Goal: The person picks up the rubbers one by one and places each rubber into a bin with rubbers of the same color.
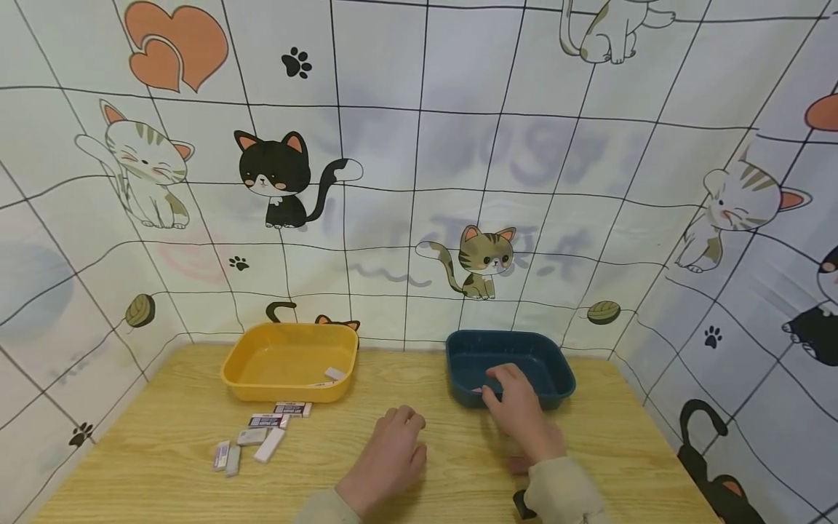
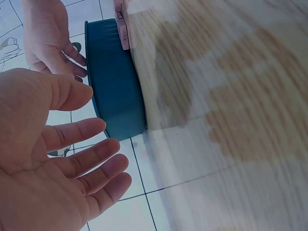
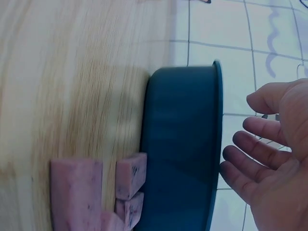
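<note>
My right hand is over the front rim of a dark blue plastic basin, and its fingers are loosely spread with nothing between them in the right wrist view. Pink eraser-like blocks lie on the table against the front of that basin; in the head view my right arm mostly hides them. A bit of pink shows at the basin's front, by the thumb. To the left, my left hand hovers above the tabletop, fingers relaxed, palm holding nothing in the left wrist view.
A yellow basin stands at the back left with a few white erasers inside. In front of it, several white erasers, some in printed sleeves, lie on the wooden table. Cat-patterned cloth hangs behind and at both sides.
</note>
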A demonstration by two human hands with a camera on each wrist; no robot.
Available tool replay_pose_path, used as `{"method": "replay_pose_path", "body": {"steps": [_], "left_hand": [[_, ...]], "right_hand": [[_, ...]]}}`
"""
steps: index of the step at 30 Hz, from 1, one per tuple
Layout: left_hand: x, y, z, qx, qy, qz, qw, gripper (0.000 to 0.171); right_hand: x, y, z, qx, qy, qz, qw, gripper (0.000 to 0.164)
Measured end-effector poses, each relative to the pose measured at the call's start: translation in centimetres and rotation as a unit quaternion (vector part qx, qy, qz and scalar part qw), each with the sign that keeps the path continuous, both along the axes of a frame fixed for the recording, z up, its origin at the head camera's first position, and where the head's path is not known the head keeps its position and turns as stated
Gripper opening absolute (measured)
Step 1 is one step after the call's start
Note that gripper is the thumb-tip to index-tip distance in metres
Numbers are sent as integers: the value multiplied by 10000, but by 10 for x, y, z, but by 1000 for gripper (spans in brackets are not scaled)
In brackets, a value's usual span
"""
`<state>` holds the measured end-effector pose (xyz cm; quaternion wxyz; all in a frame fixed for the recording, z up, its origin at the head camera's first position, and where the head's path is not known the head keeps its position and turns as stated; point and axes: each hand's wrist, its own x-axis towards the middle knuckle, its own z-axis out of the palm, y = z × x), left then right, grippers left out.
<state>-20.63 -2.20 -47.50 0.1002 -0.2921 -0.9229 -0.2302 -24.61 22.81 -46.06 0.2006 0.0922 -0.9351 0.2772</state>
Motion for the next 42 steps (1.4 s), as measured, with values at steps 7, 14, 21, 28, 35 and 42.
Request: {"method": "replay_pose_path", "body": {"steps": [7,14,21,28,35,42], "left_hand": [[-3,-5,0,94,278,-16,9996,16],[-4,-13,3,77,-37,98,9999,19],[-3,-24,3,74,-39,227,9997,19],[-4,-41,2,133,-124,402,9990,19],[-5,-59,0,192,-180,599,9979,17],[-6,-80,-5,105,170,862,9961,16]], "right_hand": [[8,-8,4,51,347,105,9993,27],[13,-13,9,163,769,294,9965,25],[17,-19,6,239,1060,356,9934,24],[23,-26,5,330,813,529,9947,24],[31,-32,9,303,203,474,9982,26],[35,-36,6,100,-11,634,9979,26]]}}
